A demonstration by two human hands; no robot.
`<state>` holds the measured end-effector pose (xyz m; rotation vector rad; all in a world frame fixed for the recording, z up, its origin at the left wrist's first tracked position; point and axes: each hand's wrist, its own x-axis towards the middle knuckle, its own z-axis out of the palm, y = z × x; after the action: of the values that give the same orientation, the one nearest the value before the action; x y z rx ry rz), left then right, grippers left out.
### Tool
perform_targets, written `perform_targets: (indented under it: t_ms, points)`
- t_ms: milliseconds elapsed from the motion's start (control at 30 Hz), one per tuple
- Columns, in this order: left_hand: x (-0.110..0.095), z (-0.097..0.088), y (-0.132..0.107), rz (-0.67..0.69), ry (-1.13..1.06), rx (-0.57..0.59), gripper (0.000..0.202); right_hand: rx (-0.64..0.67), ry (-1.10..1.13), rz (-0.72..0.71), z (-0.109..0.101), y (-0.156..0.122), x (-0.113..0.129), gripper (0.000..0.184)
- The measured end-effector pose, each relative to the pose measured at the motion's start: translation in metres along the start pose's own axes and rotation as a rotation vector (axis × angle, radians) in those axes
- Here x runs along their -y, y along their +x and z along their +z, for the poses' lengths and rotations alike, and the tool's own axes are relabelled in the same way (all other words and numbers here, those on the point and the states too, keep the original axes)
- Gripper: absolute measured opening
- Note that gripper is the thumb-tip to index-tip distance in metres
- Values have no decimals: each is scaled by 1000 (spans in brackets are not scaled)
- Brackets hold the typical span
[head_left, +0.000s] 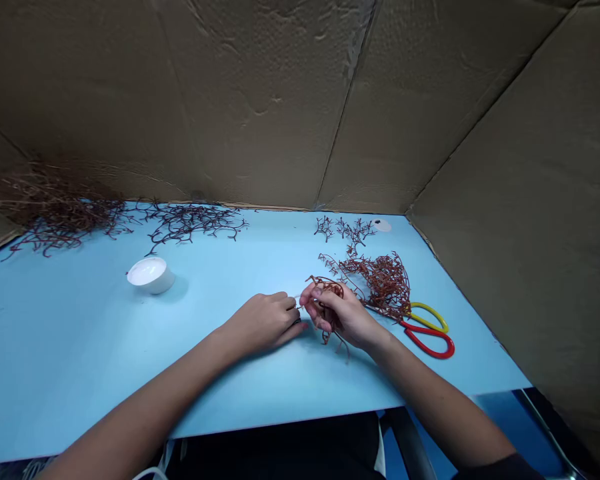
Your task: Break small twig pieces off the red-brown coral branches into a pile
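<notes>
Blue surface (80, 333), centre, toward front edge: right hand (343, 313), grip clamped on a branching red-brown sprig (325, 288), which lies nearer this hand. Left hand (263, 323) just beside it, toward the sprig, grip closed; anything held hidden.

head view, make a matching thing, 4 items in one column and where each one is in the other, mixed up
Things
1. left hand
2. right hand
3. white tub
4. red and yellow scissor handles

Places
a. on the blue tabletop, right of the reddish-brown sprig pile
b. standing on the tabletop, well left of the hands
c. holding a reddish-brown sprig
d. curled beside the other hand, fingers toward it

Right pairs: 1-d, 2-c, 3-b, 4-a
</notes>
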<state>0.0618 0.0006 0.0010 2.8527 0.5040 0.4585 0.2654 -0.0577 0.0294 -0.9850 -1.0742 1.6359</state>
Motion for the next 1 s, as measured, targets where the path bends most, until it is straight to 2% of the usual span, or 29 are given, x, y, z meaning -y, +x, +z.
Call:
perform_targets:
  t_ms: [100,267,333,400,467,533,667,767,867,933,1000]
  points:
    - [2,-1,0,46,153,27,39,-16,50,6,2,1,1,28]
    - [5,-21,-2,-7,90,-82,39,-45,57,13,1,1,3,33]
    - [8,-30,-2,-55,-20,-167,45,-47,38,18,0,0,5,34]
    - [11,-35,-1,-125,-219,-285,46,-17,7,39,1,-2,6,35]
    - [9,-35,2,-184,-466,-387,43,37,-24,66,2,-4,6,35]
    - [3,-30,6,-175,-661,-413,40,85,-51,81,3,-6,5,38]
    - [-8,-19,13,-139,-770,-462,12,145,-62,108,4,-6,1,50]
    - [-9,-18,13,-178,-786,-534,13,191,-83,111,2,-4,-1,49]
    - [-8,-21,11,-217,-795,-564,15,157,-221,10,1,-1,-4,42]
    - [-9,-22,10,-209,-714,-569,14,67,-395,-120,1,1,-7,36]
    - [-9,-21,9,-189,-619,-529,12,-42,-612,-285,1,1,-8,40]
